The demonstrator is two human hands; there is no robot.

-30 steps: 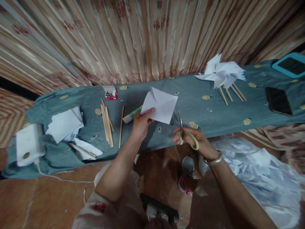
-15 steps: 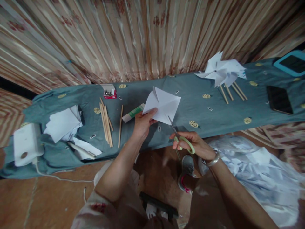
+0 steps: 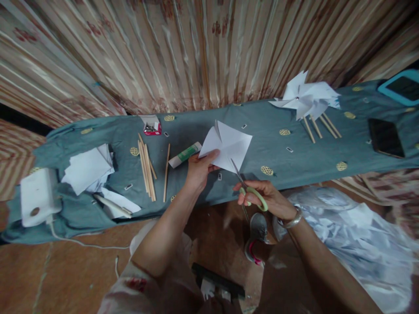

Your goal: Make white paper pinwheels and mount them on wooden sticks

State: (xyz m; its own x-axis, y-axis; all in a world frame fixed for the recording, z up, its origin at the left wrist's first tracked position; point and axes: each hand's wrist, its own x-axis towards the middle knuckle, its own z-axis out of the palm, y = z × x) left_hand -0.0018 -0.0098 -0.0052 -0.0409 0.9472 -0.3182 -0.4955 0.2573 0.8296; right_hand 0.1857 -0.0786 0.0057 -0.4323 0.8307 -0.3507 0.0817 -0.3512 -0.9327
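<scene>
My left hand (image 3: 200, 169) pinches the near left edge of a square white sheet of paper (image 3: 234, 141), thumb on top. The sheet is creased and has a slit at its far left corner. Fingers closed in the green handles, my right hand (image 3: 266, 196) holds a pair of scissors (image 3: 253, 195). Their blades meet the paper near its front corner; how far they part I cannot make out. Just left of the sheet lies a green and white box (image 3: 185, 154), partly behind my left hand.
Wooden sticks (image 3: 146, 168) and a red box of small metal pins (image 3: 152, 126) lie left, beyond them stacked paper (image 3: 88, 168) and a white device (image 3: 39, 198). Paper pinwheels (image 3: 306, 98) and a phone (image 3: 386, 137) lie right. A plastic bag of paper (image 3: 353, 235) sits below.
My left hand and the paper have shifted slightly right, bringing the scissor blades further over the sheet. My right hand stays nearly in place.
</scene>
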